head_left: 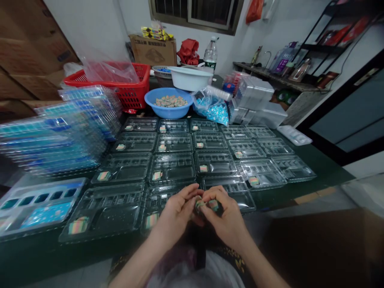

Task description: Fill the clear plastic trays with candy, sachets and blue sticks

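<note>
Pinching lightly probably serves best, since the left hand [183,203] and right hand [224,209], fingers curled nearly closed, hold small striped pieces [213,205] between them beside the front trays [117,216], where even fingertip pressure should keep edges aligned.

We note dim light, with glints on the clear trays [173,171]. We see the stacked packs [64,134] blurred.

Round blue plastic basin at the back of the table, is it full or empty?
Partly full: the round blue plastic basin holds a heap of small multicoloured pieces, with bare inner wall showing behind them.
</note>
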`<state>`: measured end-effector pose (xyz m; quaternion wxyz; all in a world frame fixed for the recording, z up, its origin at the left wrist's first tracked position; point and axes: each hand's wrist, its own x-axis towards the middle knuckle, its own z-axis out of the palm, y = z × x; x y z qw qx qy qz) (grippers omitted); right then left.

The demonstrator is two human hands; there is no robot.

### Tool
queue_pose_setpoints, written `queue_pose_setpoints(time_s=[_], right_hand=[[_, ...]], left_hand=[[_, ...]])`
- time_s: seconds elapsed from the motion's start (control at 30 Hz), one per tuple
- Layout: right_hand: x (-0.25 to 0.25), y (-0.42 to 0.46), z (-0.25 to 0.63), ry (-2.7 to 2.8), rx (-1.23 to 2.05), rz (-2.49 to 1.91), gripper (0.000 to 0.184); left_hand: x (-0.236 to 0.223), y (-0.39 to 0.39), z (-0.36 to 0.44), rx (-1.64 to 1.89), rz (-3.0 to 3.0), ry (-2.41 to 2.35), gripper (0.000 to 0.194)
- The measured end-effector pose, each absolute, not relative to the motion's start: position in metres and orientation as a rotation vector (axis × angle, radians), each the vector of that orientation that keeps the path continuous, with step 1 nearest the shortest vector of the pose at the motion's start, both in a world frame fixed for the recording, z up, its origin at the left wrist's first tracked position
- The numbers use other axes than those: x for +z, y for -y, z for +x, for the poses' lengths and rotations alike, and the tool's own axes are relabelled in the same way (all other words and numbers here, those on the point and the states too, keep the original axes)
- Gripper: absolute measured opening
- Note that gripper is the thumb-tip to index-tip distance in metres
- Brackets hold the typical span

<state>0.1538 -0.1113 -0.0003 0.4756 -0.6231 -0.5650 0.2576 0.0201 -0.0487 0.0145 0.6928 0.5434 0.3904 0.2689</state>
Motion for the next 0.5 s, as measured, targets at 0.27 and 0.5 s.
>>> queue_pose_setpoints(time_s=[0.27, 0.5], right_hand=[[-0.005, 0.109, 0.151, 1.081, 0.779, -1.464, 0.015], [-0.010, 0.112, 0.142, 1.142, 0.423, -1.481, 0.013]], left_hand=[[0.009, 0.049, 0.020, 0.546, 1.222, -0.898, 0.029], [0.005, 0.050, 0.026, 0.596, 0.995, -0.884, 0.024]])
